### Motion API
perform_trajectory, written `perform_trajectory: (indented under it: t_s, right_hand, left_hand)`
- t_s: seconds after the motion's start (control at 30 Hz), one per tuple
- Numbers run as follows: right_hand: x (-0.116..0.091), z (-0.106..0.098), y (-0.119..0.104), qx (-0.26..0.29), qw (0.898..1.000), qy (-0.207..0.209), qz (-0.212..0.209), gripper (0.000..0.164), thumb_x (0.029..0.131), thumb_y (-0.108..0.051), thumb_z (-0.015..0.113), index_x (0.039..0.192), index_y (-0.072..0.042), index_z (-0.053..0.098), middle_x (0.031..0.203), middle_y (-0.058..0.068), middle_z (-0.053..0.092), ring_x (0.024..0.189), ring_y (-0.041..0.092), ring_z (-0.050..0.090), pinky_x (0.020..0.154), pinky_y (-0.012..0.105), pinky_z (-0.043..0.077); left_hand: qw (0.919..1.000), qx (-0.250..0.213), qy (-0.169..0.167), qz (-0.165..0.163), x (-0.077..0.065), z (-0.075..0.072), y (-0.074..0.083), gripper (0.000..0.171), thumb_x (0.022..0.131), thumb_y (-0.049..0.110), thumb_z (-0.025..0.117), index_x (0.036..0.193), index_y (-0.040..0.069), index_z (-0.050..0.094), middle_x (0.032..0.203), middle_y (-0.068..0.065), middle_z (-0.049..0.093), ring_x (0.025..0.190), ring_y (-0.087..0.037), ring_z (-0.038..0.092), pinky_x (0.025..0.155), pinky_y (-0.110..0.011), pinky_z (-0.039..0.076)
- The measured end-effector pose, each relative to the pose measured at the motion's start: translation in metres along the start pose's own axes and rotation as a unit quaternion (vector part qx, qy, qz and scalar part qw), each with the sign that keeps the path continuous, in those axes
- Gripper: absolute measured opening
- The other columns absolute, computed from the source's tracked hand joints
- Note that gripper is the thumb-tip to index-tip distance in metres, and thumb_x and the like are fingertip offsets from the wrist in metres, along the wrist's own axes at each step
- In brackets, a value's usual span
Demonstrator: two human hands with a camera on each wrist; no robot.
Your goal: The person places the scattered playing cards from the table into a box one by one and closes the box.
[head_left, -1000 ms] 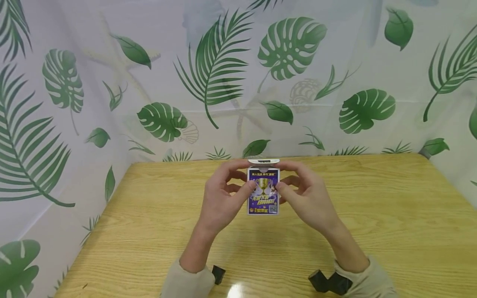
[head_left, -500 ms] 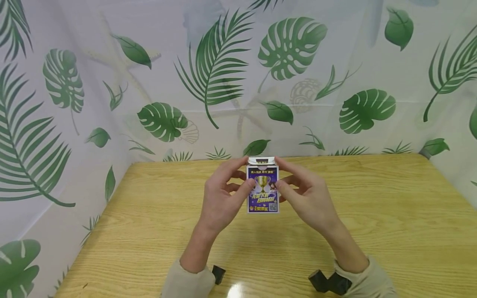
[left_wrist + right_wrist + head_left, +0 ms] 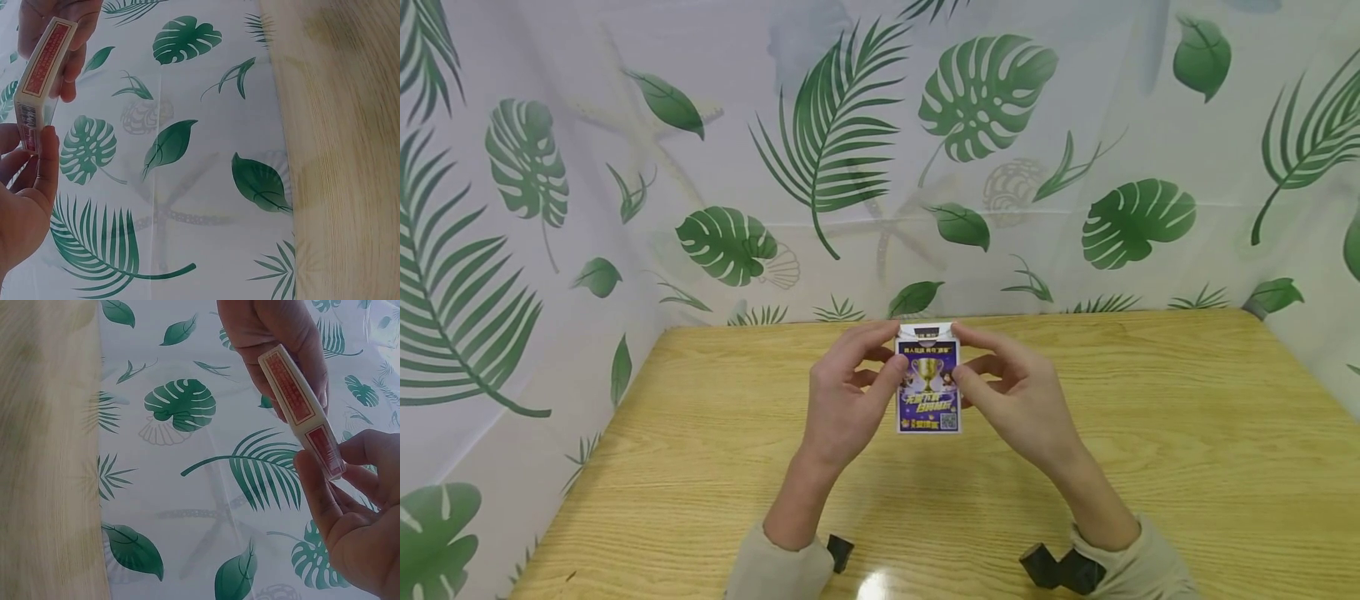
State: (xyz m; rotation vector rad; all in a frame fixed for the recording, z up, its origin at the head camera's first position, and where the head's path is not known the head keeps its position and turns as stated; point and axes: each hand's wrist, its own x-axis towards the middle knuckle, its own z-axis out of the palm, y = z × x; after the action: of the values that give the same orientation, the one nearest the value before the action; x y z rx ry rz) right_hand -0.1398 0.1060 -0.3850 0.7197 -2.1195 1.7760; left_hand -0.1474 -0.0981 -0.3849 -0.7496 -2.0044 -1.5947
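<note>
A playing card box point(image 3: 928, 387) with a purple front, gold trophy and small square code is held up over the table between both hands. Its white top flap point(image 3: 925, 331) shows as a strip above the front. The left hand point(image 3: 844, 400) grips the box's left edge, thumb on the front and index finger up at the flap. On the opposite edge, the right hand point(image 3: 1018, 402) pinches it the same way. Both wrist views show the box's narrow sides with red panels point(image 3: 47, 59) point(image 3: 289, 387). The other fingers are partly hidden behind the box.
A wood-grain table point(image 3: 700, 500) stretches beneath the hands. Behind it and at the left hangs a white cloth point(image 3: 865, 283) printed with green leaves. Black wrist pieces point(image 3: 1063, 568) sit at the light sleeves point(image 3: 778, 567).
The top flap has tipped from a thin, nearly edge-on strip to showing more of its white face. The box has shifted very slightly, and both hands keep their hold.
</note>
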Motion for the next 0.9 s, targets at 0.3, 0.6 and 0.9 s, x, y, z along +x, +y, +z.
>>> perform_trajectory:
  t_s: [0.3,0.6,0.9]
  right_hand:
    - [0.0013,0.0006,-0.0004,0.008,1.0,-0.002,0.005,0.05,0.091,0.011,0.061,0.139,0.0,0.053,0.121,0.018,0.061,0.083,0.013,0.068,0.062,0.032,0.059]
    - [0.0004,0.0001,0.0007,0.008,1.0,-0.002,0.003,0.037,0.092,0.01,0.061,0.128,0.004,0.059,0.118,0.017,0.061,0.084,0.013,0.067,0.063,0.032,0.059]
    - [0.0004,-0.0006,0.0014,0.016,1.0,-0.004,0.005,0.035,0.091,0.011,0.061,0.125,0.003,0.06,0.118,0.016,0.061,0.084,0.014,0.067,0.063,0.032,0.059]
  left_hand:
    - [1.0,-0.002,0.002,-0.002,-0.0004,0.0,0.0,0.03,0.093,0.004,0.068,0.123,0.005,0.065,0.117,-0.009,0.067,0.091,-0.021,0.066,0.065,-0.031,0.059]
    - [0.9999,-0.004,0.002,-0.011,-0.001,-0.0003,0.0002,0.032,0.093,0.003,0.068,0.124,0.001,0.063,0.117,-0.013,0.066,0.091,-0.022,0.067,0.068,-0.031,0.059]
    - [0.9998,-0.012,0.0,-0.013,-0.0008,0.0009,0.0008,0.025,0.093,0.002,0.068,0.118,0.003,0.067,0.116,-0.011,0.065,0.092,-0.021,0.066,0.07,-0.032,0.059]
